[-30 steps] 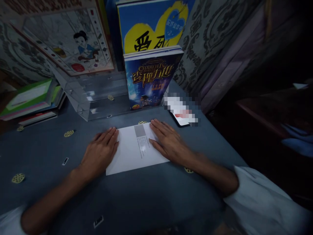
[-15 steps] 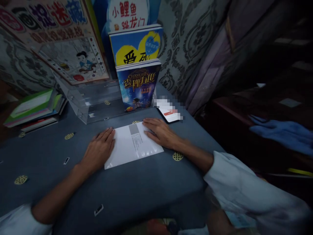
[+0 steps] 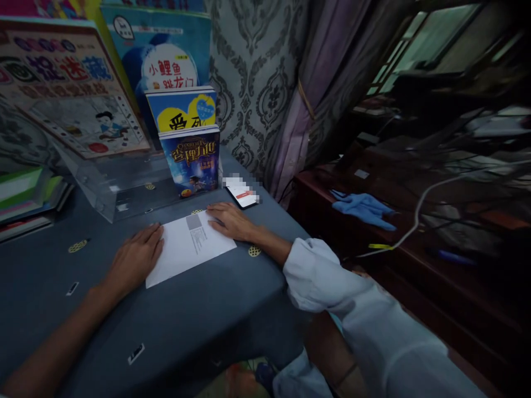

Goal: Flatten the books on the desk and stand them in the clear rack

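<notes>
A white printed sheet of paper lies flat on the blue-grey tablecloth. My left hand rests palm down on the sheet's left edge, fingers stretched out together. On the sheet's right edge lies my right hand, also flat with fingers extended. Neither hand holds anything. A white sleeve covers my right forearm.
Upright picture books stand behind the paper beside a clear acrylic stand. A phone lies to the right of them. Stacked books sit at far left. Right of the table's edge are curtains, a dark wooden bench and a blue cloth.
The view has swung to the right and pulled back, so the paper and hands sit further left and smaller. Both hands stay flat on the sheet's edges.
</notes>
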Available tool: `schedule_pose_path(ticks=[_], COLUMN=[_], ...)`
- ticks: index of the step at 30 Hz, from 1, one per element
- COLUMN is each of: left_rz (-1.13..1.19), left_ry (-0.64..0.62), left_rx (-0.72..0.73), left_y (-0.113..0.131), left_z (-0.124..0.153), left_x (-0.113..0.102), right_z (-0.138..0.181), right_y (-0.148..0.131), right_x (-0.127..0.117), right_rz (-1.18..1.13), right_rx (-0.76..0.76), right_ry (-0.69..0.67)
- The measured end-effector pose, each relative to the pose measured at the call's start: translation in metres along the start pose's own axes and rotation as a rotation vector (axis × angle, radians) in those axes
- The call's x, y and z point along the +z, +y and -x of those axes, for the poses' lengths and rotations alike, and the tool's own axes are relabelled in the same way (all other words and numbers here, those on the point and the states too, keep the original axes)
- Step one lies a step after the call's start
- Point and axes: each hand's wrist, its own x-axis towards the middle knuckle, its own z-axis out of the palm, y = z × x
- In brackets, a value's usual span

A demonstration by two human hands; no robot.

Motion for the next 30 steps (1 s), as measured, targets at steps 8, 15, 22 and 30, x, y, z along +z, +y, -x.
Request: schedule_pose_path(ticks=[8,15,22,30], left_rz=[0.052,0.079,0.128,0.143], left_ry=[-0.014,-0.061,-0.083,-0.175], left_rx=[0.016,0.000,0.065,0.166], left_y=[-0.004,-0.008,-0.011,0.004], left_z=[-0.002,-0.002,-0.005,-0.028], left_x=[0.001,0.000,-0.001,-0.003], right_z=[-0.003,-0.006,-0.005,-0.005], right_y=[0.007,0.017,0.019,0.020], right_x=[0.003,0.005,0.004,0.005], right_rz=[-0.040,-0.132,-0.243,-0.256], right_rx=[-0.031,-0.078,-0.034,-0.014], right_ry=[0.045,0.099,0.124,0.120])
